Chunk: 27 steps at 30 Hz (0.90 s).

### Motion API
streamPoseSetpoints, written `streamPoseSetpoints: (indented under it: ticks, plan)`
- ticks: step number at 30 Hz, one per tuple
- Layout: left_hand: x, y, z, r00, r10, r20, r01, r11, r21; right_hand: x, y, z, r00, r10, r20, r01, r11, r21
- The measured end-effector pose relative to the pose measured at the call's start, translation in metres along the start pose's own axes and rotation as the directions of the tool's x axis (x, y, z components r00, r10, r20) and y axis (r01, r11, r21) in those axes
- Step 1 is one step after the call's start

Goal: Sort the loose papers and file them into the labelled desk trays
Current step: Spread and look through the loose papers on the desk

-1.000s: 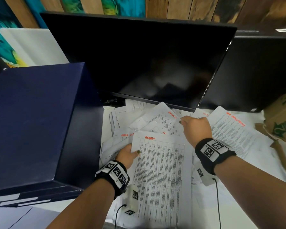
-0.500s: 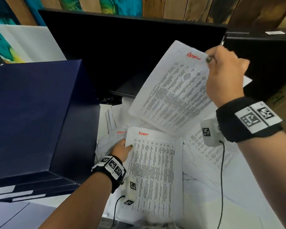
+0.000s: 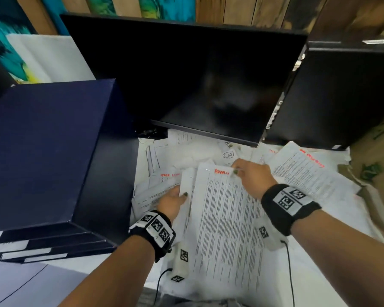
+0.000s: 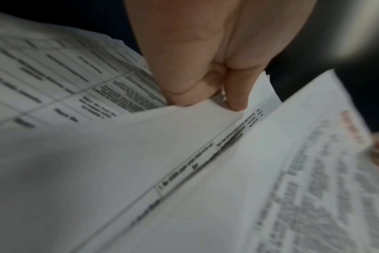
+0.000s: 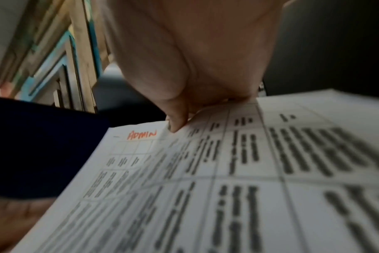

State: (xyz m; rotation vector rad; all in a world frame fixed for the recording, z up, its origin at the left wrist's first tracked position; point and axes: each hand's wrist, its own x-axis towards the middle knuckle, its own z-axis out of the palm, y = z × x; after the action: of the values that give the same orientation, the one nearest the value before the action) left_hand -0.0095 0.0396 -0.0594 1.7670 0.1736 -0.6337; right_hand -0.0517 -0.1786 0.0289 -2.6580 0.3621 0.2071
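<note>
A printed table sheet marked ADMIN (image 3: pixel 226 220) in red lies on top of a small stack in front of me. My right hand (image 3: pixel 249 177) pinches its top edge beside the red word; the right wrist view shows the thumb on the ADMIN sheet (image 5: pixel 206 171). My left hand (image 3: pixel 175 201) grips the left edge of the stack below, thumb on top, fingers under the sheets (image 4: pixel 184 145). Loose papers (image 3: pixel 308 173) lie spread over the desk around both hands. The dark blue desk trays (image 3: pixel 44 151) stand at the left, with white label strips (image 3: pixel 33 254) on their fronts.
A black monitor (image 3: pixel 197 80) stands close behind the papers. A black computer case (image 3: pixel 341 96) is at the back right, and a cardboard box (image 3: pixel 379 173) at the right edge. Wrist camera cables (image 3: pixel 290 273) hang over the near papers.
My right hand lifted an ADMIN sheet out of the pile, raised it before the monitor, then brought it down onto the ADMIN sheet held by my left hand.
</note>
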Motion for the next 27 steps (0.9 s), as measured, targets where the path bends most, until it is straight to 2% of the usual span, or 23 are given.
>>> streamPoseSetpoints:
  ticks: [5,8,10,12,14,17,19,20,22,23,25,27]
  plan:
    - [-0.018,0.007,0.010,0.999,0.043,0.003,-0.043,0.998,0.039,0.003,0.006,0.039,1.000,-0.004,-0.012,0.004,1.000,0.021]
    - [-0.017,-0.002,0.011,0.992,0.118,0.052,-0.123,0.987,0.106,0.003,0.006,0.052,0.994,-0.052,-0.096,0.057,0.998,0.042]
    - [-0.016,-0.004,0.010,0.991,0.131,0.042,-0.136,0.979,0.155,0.004,0.007,0.058,0.988,-0.078,-0.136,0.079,0.997,0.007]
    - [-0.016,-0.004,0.010,0.991,0.128,0.033,-0.131,0.982,0.133,0.004,0.010,0.061,0.996,-0.070,-0.059,0.071,0.997,0.003]
    - [-0.016,-0.003,0.007,0.990,0.110,0.083,-0.119,0.988,0.101,0.004,0.014,0.064,0.997,-0.072,0.004,0.073,0.997,-0.030]
    - [-0.011,0.000,-0.001,0.988,0.058,0.146,-0.067,0.996,0.058,-0.002,0.019,0.066,0.995,-0.099,0.031,0.102,0.988,-0.117]
    - [-0.009,0.007,-0.006,0.993,0.058,0.104,-0.064,0.996,0.055,-0.009,0.020,0.072,0.990,-0.140,0.034,0.144,0.972,-0.186]
    - [-0.007,0.008,-0.010,0.995,0.093,0.019,-0.095,0.989,0.114,-0.013,0.019,0.075,0.986,-0.160,0.036,0.164,0.964,-0.210]
    - [0.002,0.006,-0.019,0.967,0.208,-0.149,-0.154,0.937,0.313,-0.019,0.019,0.081,0.984,-0.174,0.043,0.179,0.956,-0.231]
    - [0.009,0.003,-0.023,0.948,0.258,-0.186,-0.156,0.887,0.434,-0.022,0.019,0.083,0.984,-0.173,0.048,0.179,0.957,-0.229]
    - [0.019,-0.003,-0.032,0.943,0.275,-0.187,-0.090,0.752,0.653,-0.025,0.021,0.086,0.984,-0.172,0.051,0.179,0.960,-0.216]
    - [0.024,-0.007,-0.037,0.958,0.235,-0.164,-0.028,0.648,0.761,-0.027,0.022,0.086,0.984,-0.172,0.041,0.177,0.961,-0.213]
